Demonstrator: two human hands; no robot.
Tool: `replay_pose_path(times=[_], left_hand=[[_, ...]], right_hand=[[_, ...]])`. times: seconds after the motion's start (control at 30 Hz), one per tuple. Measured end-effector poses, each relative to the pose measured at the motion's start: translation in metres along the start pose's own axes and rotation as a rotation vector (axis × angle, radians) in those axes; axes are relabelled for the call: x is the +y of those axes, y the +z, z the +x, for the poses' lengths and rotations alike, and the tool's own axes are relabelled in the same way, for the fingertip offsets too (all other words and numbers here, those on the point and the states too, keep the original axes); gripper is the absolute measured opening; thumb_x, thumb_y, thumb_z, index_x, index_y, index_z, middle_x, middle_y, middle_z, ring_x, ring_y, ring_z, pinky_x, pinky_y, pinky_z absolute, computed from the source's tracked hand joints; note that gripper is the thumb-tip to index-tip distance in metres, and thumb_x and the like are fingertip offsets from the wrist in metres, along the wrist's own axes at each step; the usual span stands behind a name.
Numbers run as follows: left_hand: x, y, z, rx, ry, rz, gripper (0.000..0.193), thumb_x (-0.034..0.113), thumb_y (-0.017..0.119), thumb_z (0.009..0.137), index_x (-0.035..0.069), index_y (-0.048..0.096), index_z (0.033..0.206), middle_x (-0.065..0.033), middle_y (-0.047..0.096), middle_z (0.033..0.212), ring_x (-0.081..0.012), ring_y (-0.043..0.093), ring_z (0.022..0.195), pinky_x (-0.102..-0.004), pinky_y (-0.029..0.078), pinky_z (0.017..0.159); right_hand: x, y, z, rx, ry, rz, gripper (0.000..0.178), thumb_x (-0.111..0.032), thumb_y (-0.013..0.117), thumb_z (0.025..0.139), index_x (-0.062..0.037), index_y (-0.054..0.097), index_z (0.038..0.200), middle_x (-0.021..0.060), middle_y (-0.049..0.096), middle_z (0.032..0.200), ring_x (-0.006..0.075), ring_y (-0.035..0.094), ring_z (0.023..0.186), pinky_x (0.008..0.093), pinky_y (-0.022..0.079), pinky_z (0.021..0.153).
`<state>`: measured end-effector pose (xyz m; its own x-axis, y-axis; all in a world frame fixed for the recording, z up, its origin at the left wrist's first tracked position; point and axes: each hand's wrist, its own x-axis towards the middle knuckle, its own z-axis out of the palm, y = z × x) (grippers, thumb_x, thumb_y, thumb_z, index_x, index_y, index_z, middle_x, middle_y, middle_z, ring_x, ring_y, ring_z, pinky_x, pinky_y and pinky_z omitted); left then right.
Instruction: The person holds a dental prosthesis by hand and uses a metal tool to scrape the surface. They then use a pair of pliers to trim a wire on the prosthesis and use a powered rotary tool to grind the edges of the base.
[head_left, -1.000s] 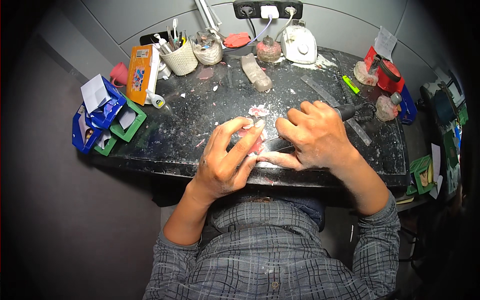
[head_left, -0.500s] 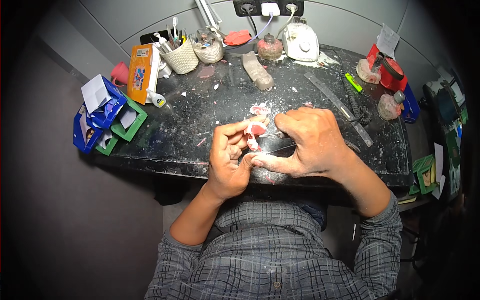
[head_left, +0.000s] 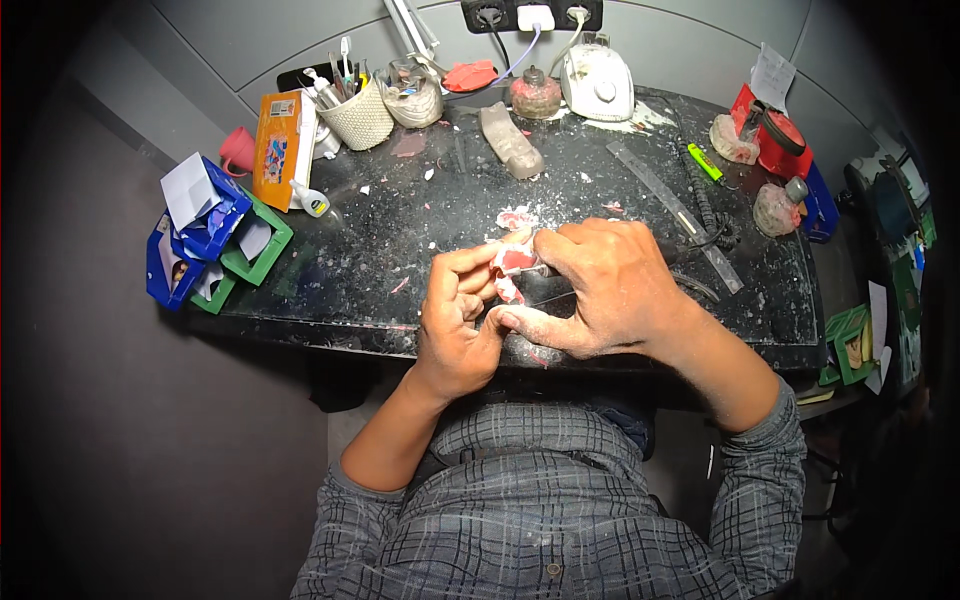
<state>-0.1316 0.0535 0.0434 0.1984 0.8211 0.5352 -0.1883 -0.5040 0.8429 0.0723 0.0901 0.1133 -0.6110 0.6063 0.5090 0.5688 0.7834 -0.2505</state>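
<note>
In the middle, above the desk's front edge, my left hand point(head_left: 458, 325) pinches a small pink-and-white dental piece point(head_left: 516, 260), shaped like part of a denture, between its fingers and thumb. My right hand point(head_left: 622, 285) is closed around a slim metal hand tool point(head_left: 543, 271), whose end meets the piece on its right side. Most of that tool is hidden by the right fingers. The right thumb touches the left thumb just below the piece. Beyond the fingers lies a small heap of pink and white scraps point(head_left: 517, 218).
Shavings dot the black desk point(head_left: 390, 235). A clear ruler point(head_left: 675, 212), a green marker point(head_left: 705, 162) and a grey block point(head_left: 510, 143) lie on it. Behind are a tool cup point(head_left: 360, 118), a glass burner point(head_left: 536, 97) and a white device point(head_left: 598, 85). Blue trays point(head_left: 222, 222) stand left.
My right hand has shifted slightly left, bringing the metal tool's end against the pink-and-white piece. My left hand stays nearly in place.
</note>
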Motion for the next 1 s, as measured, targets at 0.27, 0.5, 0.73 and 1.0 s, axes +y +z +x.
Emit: replay_pose_path(times=[0.27, 0.5, 0.73, 1.0], left_hand=[[-0.002, -0.002, -0.003, 0.004, -0.022, 0.005, 0.054, 0.004, 0.067, 0.101, -0.006, 0.033, 0.142, -0.0255, 0.053, 0.144, -0.0263, 0.059, 0.130, -0.0363, 0.052, 0.105], [0.001, 0.005, 0.002, 0.038, 0.019, -0.011, 0.051, 0.003, 0.065, 0.101, -0.007, 0.033, 0.141, -0.0283, 0.052, 0.145, -0.0299, 0.057, 0.134, -0.0401, 0.048, 0.112], [0.001, 0.008, 0.003, 0.059, 0.038, -0.002, 0.047, -0.004, 0.060, 0.101, -0.007, 0.033, 0.139, -0.0284, 0.053, 0.143, -0.0289, 0.058, 0.133, -0.0394, 0.048, 0.112], [0.001, 0.016, 0.003, 0.123, 0.022, -0.047, 0.043, -0.007, 0.058, 0.101, -0.006, 0.034, 0.137, -0.0257, 0.056, 0.138, -0.0258, 0.060, 0.128, -0.0354, 0.051, 0.106]], right_hand=[[0.000, 0.003, 0.000, -0.035, 0.016, 0.030, 0.059, -0.061, 0.071, 0.084, -0.0058, 0.071, 0.107, 0.0180, 0.073, 0.082, 0.0363, 0.072, 0.073, 0.0464, 0.056, 0.066], [0.000, 0.006, 0.000, -0.041, 0.030, 0.036, 0.061, -0.062, 0.068, 0.087, -0.0034, 0.068, 0.106, 0.0195, 0.072, 0.083, 0.0378, 0.072, 0.075, 0.0482, 0.056, 0.066], [-0.003, 0.007, 0.000, -0.033, 0.045, 0.070, 0.062, -0.060, 0.066, 0.090, 0.0012, 0.063, 0.098, 0.0205, 0.068, 0.080, 0.0395, 0.072, 0.075, 0.0491, 0.056, 0.066], [-0.001, 0.012, -0.001, 0.048, 0.012, 0.105, 0.058, -0.054, 0.070, 0.091, 0.0033, 0.060, 0.091, 0.0223, 0.064, 0.076, 0.0420, 0.069, 0.071, 0.0490, 0.056, 0.066]])
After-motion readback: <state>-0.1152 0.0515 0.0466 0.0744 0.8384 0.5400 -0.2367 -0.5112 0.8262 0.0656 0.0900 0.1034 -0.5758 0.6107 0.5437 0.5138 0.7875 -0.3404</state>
